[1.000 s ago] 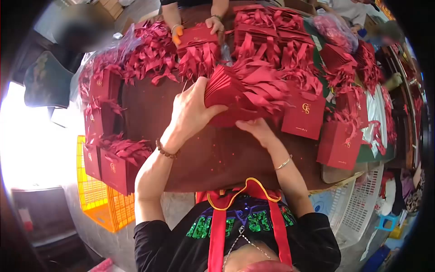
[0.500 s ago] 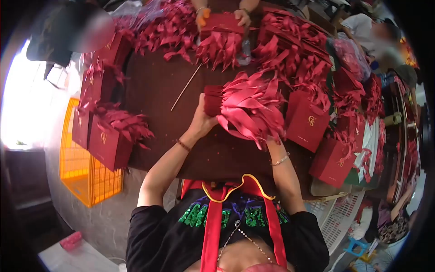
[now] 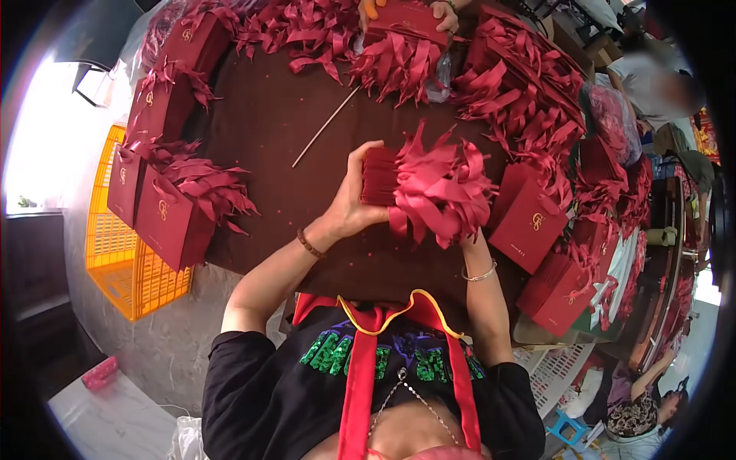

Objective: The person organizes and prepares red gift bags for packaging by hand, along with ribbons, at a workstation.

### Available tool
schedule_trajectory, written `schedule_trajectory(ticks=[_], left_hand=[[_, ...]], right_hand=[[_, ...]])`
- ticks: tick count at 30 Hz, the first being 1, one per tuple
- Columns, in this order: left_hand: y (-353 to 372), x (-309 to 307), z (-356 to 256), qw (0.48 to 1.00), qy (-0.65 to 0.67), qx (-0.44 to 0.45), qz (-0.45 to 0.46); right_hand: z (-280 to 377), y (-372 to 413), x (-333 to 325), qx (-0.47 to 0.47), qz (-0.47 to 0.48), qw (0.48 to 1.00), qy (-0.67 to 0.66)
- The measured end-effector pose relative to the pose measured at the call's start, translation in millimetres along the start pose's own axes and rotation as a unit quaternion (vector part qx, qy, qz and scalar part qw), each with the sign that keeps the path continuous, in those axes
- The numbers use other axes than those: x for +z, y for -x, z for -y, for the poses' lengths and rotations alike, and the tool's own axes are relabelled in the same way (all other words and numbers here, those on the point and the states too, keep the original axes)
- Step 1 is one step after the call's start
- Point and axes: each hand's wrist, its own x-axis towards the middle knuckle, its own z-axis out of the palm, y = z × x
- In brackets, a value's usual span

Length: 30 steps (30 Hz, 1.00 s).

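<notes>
Yellow crate [image 3: 126,264]: off the left edge of the table [image 3: 268,146], on the floor.
Flat red bags [image 3: 165,222]: stacked along the table's left edge, ribbons loose on top.
Thin stick [image 3: 326,126]: lying slantwise on the table's bare middle.
Left hand [image 3: 354,205]: over the table's near middle, fingers pressed together and curled round the end of the bundle.
Bundle of red bags [image 3: 383,176]: held just above the table's near middle, ribbon handles fanned to the right.
Right hand [image 3: 471,244]: at the bundle's near right side, under the ribbons; finger state cannot be told.
Co-worker's hand [image 3: 441,9]: at the table's far edge, on another red stack.
Single red bag [image 3: 530,218]: on the table's right side, gold logo up.
</notes>
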Motion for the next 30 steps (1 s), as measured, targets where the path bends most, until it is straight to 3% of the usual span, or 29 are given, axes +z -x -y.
schedule_trajectory(ticks=[1, 3, 5, 7, 9, 11, 12, 16, 19, 20, 23, 26, 27, 29, 30], left_hand=[[0, 0, 4, 1.0, 0.0, -0.002, 0.0], [-2, 1, 11, 0.996, 0.025, 0.087, -0.016], [-1, -1, 11, 0.996, 0.05, 0.072, -0.009], [2, 1, 8, 0.998, -0.05, 0.049, 0.0], [4, 1, 7, 0.996, -0.058, 0.059, -0.01], [6, -1, 26, 0.988, -0.116, 0.087, -0.057], [7, 3, 32, 0.99, -0.029, 0.074, -0.116], [-10, -6, 14, 0.979, -0.079, 0.161, -0.1], [-16, -19, 36, 0.98, -0.132, 0.138, -0.063], [-20, -17, 31, 0.984, -0.098, 0.141, -0.047], [-25, -14, 26, 0.968, -0.197, 0.138, -0.068], [-24, -16, 16, 0.987, -0.138, 0.066, -0.048], [-29, -19, 12, 0.987, -0.139, 0.068, -0.047], [-39, -27, 6, 0.96, -0.232, 0.155, -0.002], [-36, -27, 19, 0.986, -0.141, 0.085, -0.018]], right_hand=[[0, 0, 10, 0.012, 0.003, 0.999, 0.032], [-18, 21, 18, 0.036, 0.009, 0.995, 0.096], [-28, 8, 48, 0.067, 0.026, 0.983, 0.169], [-48, 23, 66, 0.094, 0.048, 0.964, 0.244], [-78, 13, 78, 0.118, 0.07, 0.938, 0.318], [-98, 25, 91, 0.14, 0.086, 0.908, 0.386], [-83, 22, 81, 0.139, 0.089, 0.908, 0.386], [-59, 15, 61, 0.066, 0.04, 0.829, 0.554], [-52, 17, 62, 0.017, -0.011, 0.743, 0.669], [-65, 10, 79, -0.036, 0.033, 0.487, 0.872], [-64, -3, 76, -0.048, 0.027, 0.48, 0.875], [-63, 4, 59, -0.07, 0.003, 0.476, 0.876], [-61, 2, 56, -0.078, 0.0, 0.472, 0.878], [-59, -4, 55, -0.092, -0.005, 0.462, 0.882], [-58, -7, 55, -0.099, -0.008, 0.457, 0.884]])
